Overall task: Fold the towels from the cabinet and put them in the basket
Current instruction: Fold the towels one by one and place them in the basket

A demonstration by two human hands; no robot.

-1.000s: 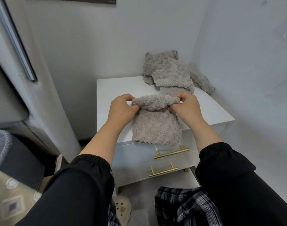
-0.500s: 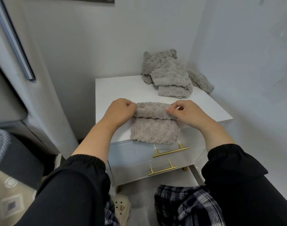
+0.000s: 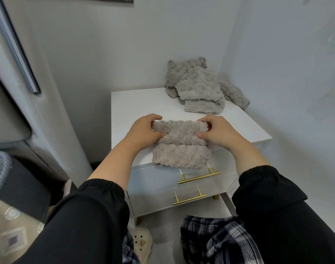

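Grey, nubbly towel (image 3: 179, 144) lies doubled on the cabinet (image 3: 128, 111), front edge overhanging. Left hand (image 3: 143, 133) and right hand (image 3: 219, 133) pinch the fold's ends.

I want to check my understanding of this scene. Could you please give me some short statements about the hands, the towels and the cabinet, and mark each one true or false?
1. The left hand and the right hand both grip the folded grey towel near the front of the cabinet top. True.
2. The pile of towels lies inside an open drawer. False: it lies loose at the back right of the cabinet top.
3. The upper drawer handle is gold-coloured. True.
4. The folded grey towel is already in a basket. False: it rests on the cabinet top, between the two hands.
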